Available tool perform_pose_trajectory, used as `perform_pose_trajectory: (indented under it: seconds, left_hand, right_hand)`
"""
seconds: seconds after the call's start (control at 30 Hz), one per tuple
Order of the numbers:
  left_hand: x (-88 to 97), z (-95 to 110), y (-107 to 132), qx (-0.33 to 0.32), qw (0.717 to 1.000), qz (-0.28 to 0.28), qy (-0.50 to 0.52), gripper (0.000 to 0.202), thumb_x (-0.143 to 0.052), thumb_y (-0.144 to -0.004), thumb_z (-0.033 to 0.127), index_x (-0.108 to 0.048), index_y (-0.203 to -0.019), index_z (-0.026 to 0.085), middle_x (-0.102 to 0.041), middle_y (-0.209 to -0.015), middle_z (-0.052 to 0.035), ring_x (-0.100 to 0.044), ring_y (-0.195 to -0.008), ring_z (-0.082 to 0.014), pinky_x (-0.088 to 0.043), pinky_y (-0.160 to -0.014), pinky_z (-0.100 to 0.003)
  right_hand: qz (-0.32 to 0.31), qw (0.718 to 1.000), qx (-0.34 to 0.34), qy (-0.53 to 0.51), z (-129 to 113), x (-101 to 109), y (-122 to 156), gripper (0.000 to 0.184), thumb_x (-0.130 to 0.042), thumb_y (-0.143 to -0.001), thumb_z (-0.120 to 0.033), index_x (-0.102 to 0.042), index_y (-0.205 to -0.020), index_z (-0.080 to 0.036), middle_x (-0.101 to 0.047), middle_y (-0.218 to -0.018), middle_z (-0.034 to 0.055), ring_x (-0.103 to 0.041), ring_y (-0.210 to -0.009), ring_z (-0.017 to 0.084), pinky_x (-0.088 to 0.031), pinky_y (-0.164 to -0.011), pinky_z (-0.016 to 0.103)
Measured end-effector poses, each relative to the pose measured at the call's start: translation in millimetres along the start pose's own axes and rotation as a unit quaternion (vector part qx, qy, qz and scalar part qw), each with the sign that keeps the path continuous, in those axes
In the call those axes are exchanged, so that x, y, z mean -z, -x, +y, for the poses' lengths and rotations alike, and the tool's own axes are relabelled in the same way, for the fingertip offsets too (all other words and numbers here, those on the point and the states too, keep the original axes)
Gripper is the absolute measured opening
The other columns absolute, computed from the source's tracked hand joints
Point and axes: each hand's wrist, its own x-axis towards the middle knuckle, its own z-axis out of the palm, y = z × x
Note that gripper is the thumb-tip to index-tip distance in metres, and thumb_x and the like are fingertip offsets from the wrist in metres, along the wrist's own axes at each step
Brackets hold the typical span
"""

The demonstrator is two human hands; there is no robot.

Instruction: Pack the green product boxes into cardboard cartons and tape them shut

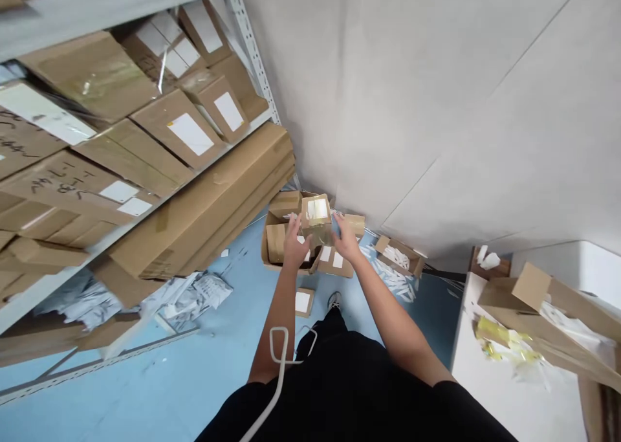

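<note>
A small cardboard box [316,211] with a white label and shiny clear tape is between my two hands, above other boxes. My left hand [294,243] is at its left side, thumb toward the near face. Against its right side is my right hand [345,236], with the fingers pointing forward. The fingertips are partly blurred. Beneath the hands stands a large open carton [266,251] holding smaller boxes. A labelled cardboard box [336,262] is just right of the carton, and a flat labelled box [304,301] lies on the floor nearer my foot.
At left, a metal shelf [252,47] is packed with cardboard boxes; long cartons [213,202] jut from its lower level. A wall [412,105] rises ahead. An open box of white scraps [400,257] sits on the floor. At right, a white table [528,397] bears an open carton [514,296].
</note>
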Motion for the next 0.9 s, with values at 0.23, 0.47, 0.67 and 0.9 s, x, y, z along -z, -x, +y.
perform_pose_trajectory:
  seconds: [0.23, 0.47, 0.67, 0.9]
  left_hand:
    - [36.0, -28, -20, 0.006, 0.997, 0.077, 0.008, 0.052, -0.060, -0.094, 0.028, -0.059, -0.146, 0.023, -0.061, -0.149, -0.0086, -0.056, -0.139, -0.0248, -0.050, -0.114, -0.039]
    - [-11.8, -2, -33, -0.030, 0.998, 0.041, 0.039, 0.041, -0.057, -0.097, 0.030, -0.067, -0.135, 0.022, -0.069, -0.136, -0.0117, -0.064, -0.126, -0.0265, -0.057, -0.103, -0.041]
    - [-81.5, 99, -48, -0.176, 0.979, -0.039, 0.090, 0.033, -0.056, -0.099, 0.032, -0.070, -0.127, 0.021, -0.072, -0.128, -0.0133, -0.068, -0.118, -0.0262, -0.060, -0.096, -0.041]
    - [-81.8, 291, 37, -0.460, 0.828, -0.113, 0.299, 0.016, -0.075, -0.085, 0.037, -0.070, -0.099, 0.030, -0.074, -0.094, -0.0026, -0.073, -0.089, -0.0232, -0.064, -0.080, -0.045]
  right_hand:
    - [0.013, 1.000, -0.014, -0.013, -4, -4, -20, 0.056, -0.054, -0.092, -0.022, -0.056, -0.148, -0.021, -0.051, -0.158, 0.0109, -0.043, -0.150, 0.025, -0.035, -0.125, 0.050]
    - [0.088, 0.995, -0.036, -0.025, 8, 39, -1, 0.052, -0.057, -0.090, -0.022, -0.062, -0.142, -0.025, -0.060, -0.149, 0.0099, -0.053, -0.141, 0.027, -0.043, -0.119, 0.051]
    - [0.193, 0.980, -0.058, 0.005, 23, 104, 40, 0.052, -0.058, -0.090, -0.020, -0.063, -0.141, -0.025, -0.059, -0.150, 0.0107, -0.052, -0.142, 0.028, -0.044, -0.118, 0.051]
    - [0.382, 0.912, -0.144, 0.048, 48, 216, 153, 0.051, -0.059, -0.090, -0.020, -0.063, -0.141, -0.026, -0.061, -0.147, 0.0102, -0.055, -0.139, 0.026, -0.044, -0.118, 0.048]
